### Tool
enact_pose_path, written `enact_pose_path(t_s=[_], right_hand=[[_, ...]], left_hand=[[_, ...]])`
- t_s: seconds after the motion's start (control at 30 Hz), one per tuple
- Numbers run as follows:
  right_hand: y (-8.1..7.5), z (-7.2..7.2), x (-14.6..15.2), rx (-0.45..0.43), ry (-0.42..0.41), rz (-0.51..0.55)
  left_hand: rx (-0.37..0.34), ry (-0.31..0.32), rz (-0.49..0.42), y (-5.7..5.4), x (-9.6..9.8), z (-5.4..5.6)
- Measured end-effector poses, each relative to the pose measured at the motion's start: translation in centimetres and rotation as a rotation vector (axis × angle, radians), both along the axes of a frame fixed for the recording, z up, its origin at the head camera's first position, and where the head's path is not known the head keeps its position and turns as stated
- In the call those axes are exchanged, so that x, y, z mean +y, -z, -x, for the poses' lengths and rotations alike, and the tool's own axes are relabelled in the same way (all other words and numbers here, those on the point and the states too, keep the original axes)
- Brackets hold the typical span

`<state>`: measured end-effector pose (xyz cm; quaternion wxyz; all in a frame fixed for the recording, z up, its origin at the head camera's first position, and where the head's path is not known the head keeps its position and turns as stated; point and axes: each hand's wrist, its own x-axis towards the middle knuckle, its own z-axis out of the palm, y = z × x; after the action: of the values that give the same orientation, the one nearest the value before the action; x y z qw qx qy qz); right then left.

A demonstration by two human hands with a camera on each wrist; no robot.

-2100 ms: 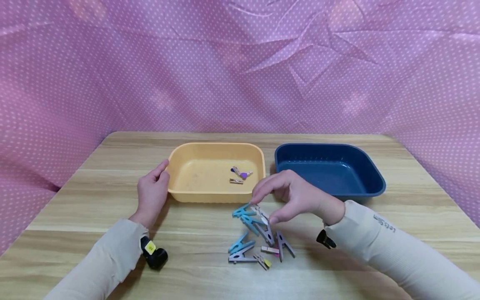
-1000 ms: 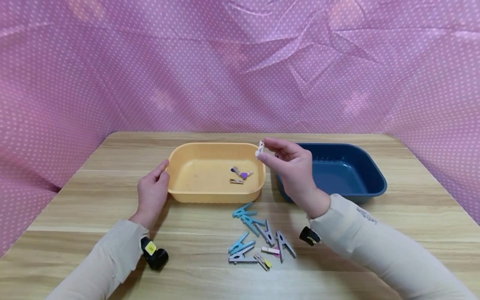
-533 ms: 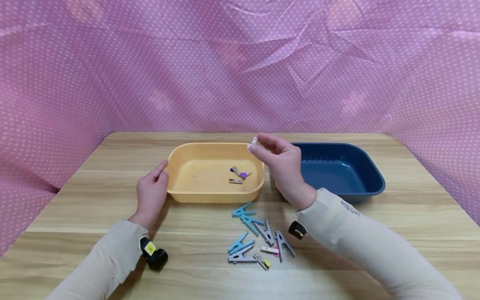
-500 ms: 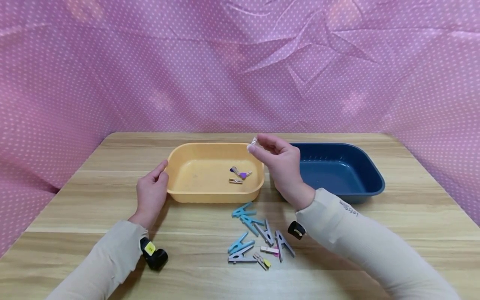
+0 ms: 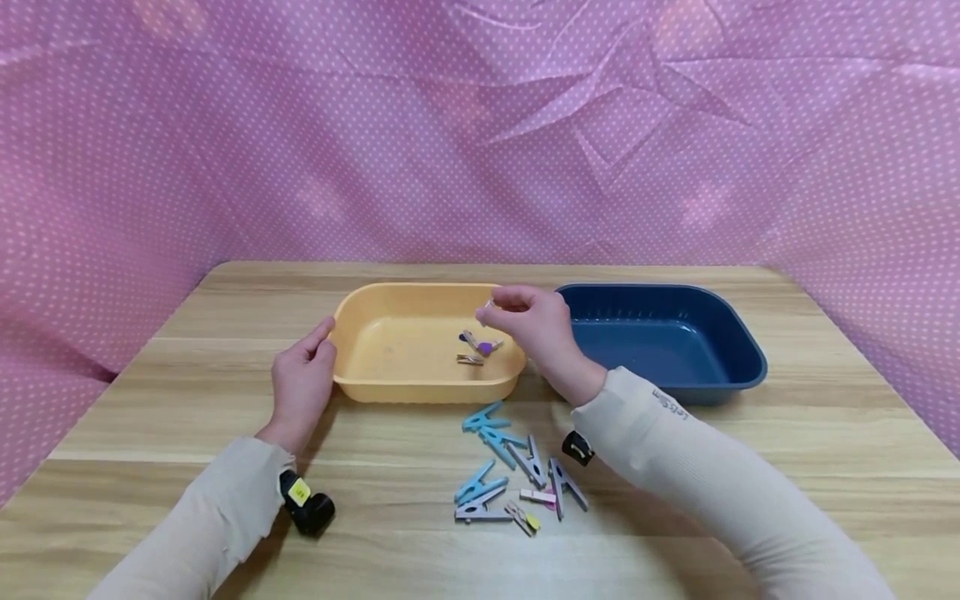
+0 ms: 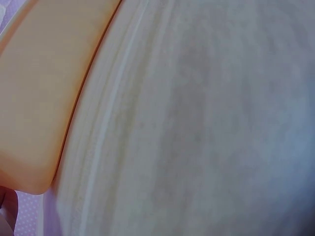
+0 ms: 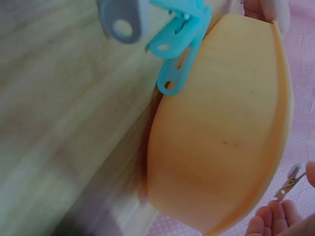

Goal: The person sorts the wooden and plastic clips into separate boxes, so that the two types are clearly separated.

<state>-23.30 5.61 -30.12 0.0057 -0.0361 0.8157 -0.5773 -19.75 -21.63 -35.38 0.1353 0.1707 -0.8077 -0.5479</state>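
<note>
Between thumb and fingers my right hand (image 5: 540, 333) pinches a small wooden clothespin (image 7: 289, 186), held over the right part of the yellow basin (image 5: 420, 393). The clothespin is mostly covered by the fingers in the head view. My left hand (image 5: 300, 387) grips the basin's left rim. Several small wooden clothespins (image 5: 470, 360) lie inside the basin, some with purple or dark blue decorations. In front of it on the table are light blue plastic clothespins (image 5: 478, 483), grey ones (image 5: 567, 487), and wooden ones with a yellow (image 5: 522, 518) and a pink decoration (image 5: 537, 497).
A dark blue basin (image 5: 667, 390) stands to the right of the yellow one, partly behind my right hand. Both sit on a wood-grain table (image 5: 187, 392). A pink dotted cloth (image 5: 450, 150) hangs behind and at the sides.
My right hand took a small white-tipped clothespin from the pile, lifted it, and carried it left, then lower over the yellow basin. My left hand has stayed on the rim.
</note>
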Motion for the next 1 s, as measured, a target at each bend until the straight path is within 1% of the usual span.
enact_pose_path(t_s=[0.13,0.37,0.5,0.73,1.0], right_hand=[[0.0,0.3,-0.5,-0.011,0.009,-0.041],[-0.2,0.4,-0.8,0.016,0.037,0.007],[-0.4,0.2,-0.5,0.019,0.036,-0.007],[-0.6,-0.6,0.3,0.017,0.022,-0.028],[-1.2,-1.7,0.8,0.028,0.000,-0.003]], left_hand=[[0.001,-0.002,-0.010,-0.1,0.0,0.1],[-0.005,-0.006,-0.028,-0.1,0.1,0.3],[-0.015,-0.002,-0.030,-0.3,0.1,0.2],[-0.028,-0.012,-0.024,-0.4,0.1,0.1],[-0.036,-0.006,-0.016,-0.2,0.0,0.2]])
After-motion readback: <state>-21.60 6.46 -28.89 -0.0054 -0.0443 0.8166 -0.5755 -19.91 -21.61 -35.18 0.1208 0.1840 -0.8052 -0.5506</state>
